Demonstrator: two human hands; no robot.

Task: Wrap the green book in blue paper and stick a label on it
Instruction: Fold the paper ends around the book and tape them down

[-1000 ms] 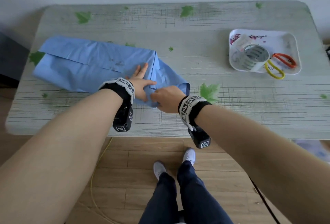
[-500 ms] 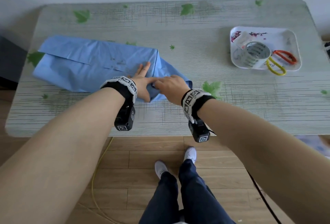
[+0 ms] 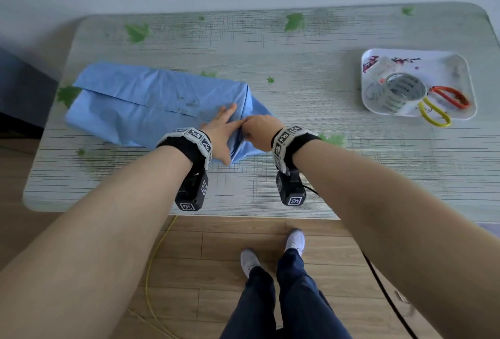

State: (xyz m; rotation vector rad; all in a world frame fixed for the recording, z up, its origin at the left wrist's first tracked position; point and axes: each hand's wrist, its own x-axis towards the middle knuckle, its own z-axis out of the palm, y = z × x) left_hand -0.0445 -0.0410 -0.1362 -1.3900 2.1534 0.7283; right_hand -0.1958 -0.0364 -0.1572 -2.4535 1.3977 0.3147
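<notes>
The paper (image 3: 140, 106) lies on the left half of the table (image 3: 297, 54), folded into a long flat parcel with an overlapping seam along its top; the book is fully covered and cannot be seen. The parcel's right end tapers into a loose triangular flap.

The left hand (image 3: 220, 133) lies flat on the parcel near that right end; fingers straight and spread, palm down, pressing on the paper. The right hand (image 3: 259, 133) is just beside it, thumb tips nearly touching; its fingers curl down onto the end flap and grip the fold, fingertips hidden under the hand. Both wrists carry black bands with printed markers.

A white tray (image 3: 457, 68) sits well apart at the table's right side; it holds a tape roll (image 3: 400, 92), scissors (image 3: 451, 96) with red and yellow handles, and a small white slip, detail too small to read.
</notes>
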